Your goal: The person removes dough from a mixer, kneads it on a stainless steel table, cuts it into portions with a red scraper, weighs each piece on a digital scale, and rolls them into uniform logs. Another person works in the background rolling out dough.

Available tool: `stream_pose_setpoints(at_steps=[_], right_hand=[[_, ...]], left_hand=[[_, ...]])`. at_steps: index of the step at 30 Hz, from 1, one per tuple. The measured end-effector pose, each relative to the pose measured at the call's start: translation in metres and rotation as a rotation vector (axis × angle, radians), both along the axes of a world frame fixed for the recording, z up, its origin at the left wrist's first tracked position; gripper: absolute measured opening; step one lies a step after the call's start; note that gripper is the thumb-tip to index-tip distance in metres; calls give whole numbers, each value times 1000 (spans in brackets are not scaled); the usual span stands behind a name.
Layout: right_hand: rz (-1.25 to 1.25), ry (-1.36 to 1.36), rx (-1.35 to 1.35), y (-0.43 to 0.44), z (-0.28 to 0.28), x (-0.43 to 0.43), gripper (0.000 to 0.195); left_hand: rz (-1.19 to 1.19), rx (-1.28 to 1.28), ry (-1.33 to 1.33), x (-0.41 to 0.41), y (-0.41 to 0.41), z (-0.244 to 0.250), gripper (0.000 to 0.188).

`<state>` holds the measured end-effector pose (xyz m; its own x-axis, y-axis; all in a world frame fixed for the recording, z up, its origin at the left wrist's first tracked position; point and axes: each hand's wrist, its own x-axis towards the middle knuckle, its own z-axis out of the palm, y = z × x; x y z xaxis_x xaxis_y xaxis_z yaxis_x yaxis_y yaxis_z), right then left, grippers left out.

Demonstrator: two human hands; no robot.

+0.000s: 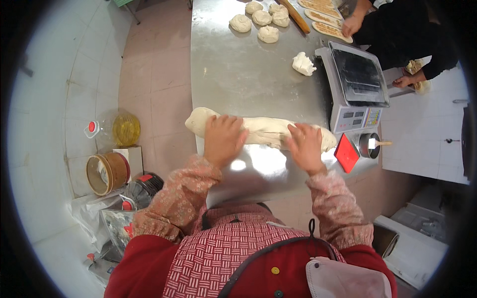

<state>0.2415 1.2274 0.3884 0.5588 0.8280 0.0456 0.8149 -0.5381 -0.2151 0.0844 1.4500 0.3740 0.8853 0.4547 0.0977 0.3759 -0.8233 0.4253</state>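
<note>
A long, thick log of pale dough (262, 130) lies crosswise on the stainless steel table (238, 82) before me. My left hand (223, 139) rests palm down over its left part, thumb spread to the right. On the right part lies my right hand (306, 146), also palm down with fingers apart and slightly blurred. Neither hand is closed around the dough. The log's rounded left end reaches the table's left edge. Its right end lies near a red dough scraper (347, 152). Between my hands the dough's surface shows creases.
A digital scale (354, 85) stands at the right, a metal pot with a brush (369, 145) nearer me. Farther off lie a torn dough lump (303, 64), several dough balls (262, 18) and a rolling pin (295, 16). A co-worker's hand (353, 25) touches topped flat dough (331, 31).
</note>
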Motion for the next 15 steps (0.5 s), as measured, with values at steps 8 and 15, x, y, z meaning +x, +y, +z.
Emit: stream_pose_setpoints(at_steps=[8,15], right_hand=[[306,-29,23,94,-25,-37,47],[203,12,27,12,-36,-120,75]], left_hand=[[-67,30,136,-43,27,-6,42],[-10,212,-60,-121,-54,-33,69]])
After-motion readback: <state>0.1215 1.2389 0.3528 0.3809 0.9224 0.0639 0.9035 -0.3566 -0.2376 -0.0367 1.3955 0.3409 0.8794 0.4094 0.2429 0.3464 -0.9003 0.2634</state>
